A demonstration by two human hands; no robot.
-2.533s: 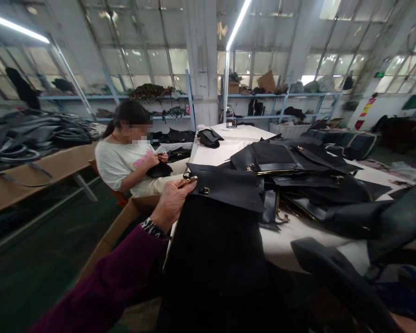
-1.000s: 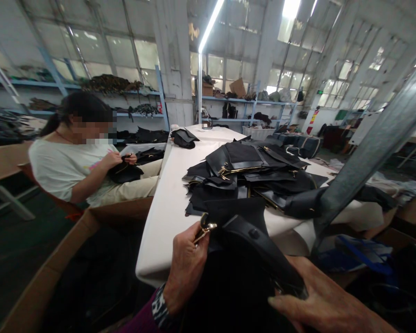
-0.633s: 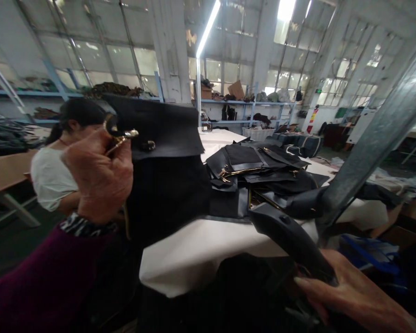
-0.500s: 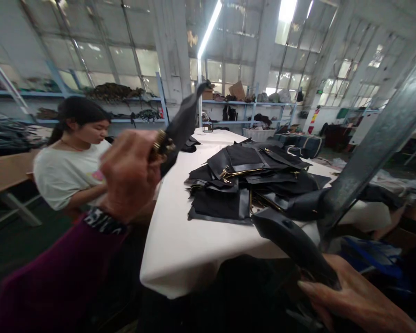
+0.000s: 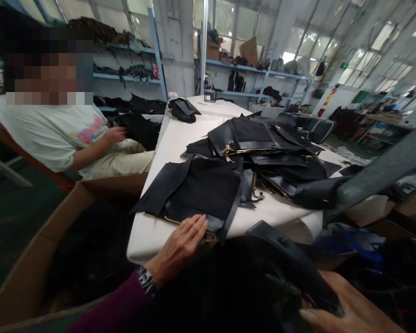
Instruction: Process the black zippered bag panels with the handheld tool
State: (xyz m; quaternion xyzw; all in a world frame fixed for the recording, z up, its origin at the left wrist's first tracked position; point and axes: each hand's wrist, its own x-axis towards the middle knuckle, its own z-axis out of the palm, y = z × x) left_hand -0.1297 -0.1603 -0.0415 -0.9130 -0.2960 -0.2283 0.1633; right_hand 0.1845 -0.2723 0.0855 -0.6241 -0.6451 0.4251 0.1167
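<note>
My left hand [image 5: 182, 245] lies with its fingers stretched out on the near edge of a black fabric piece [image 5: 204, 189] with a gold zipper along that edge. This piece rests flat at the near left corner of the white-covered table [image 5: 147, 243]. At the lower right my right hand [image 5: 346, 300] is wrapped round a long black tool [image 5: 284, 249] with a smooth curved body; its exact kind does not show. Behind the flat piece lies a heap of similar black pieces [image 5: 253, 134] with gold zippers.
A co-worker [image 5: 65, 134] sits on the left, hands on black fabric [image 5: 138, 129]. An open cardboard box [image 5: 38, 259] stands at the lower left. A slanted metal post [image 5: 384, 175] crosses the right side. A black bundle [image 5: 183, 109] lies at the table's far left.
My left hand has come down from the upper left, and the black piece it held in the air now lies spread on the table. My right hand still grips the tool.
</note>
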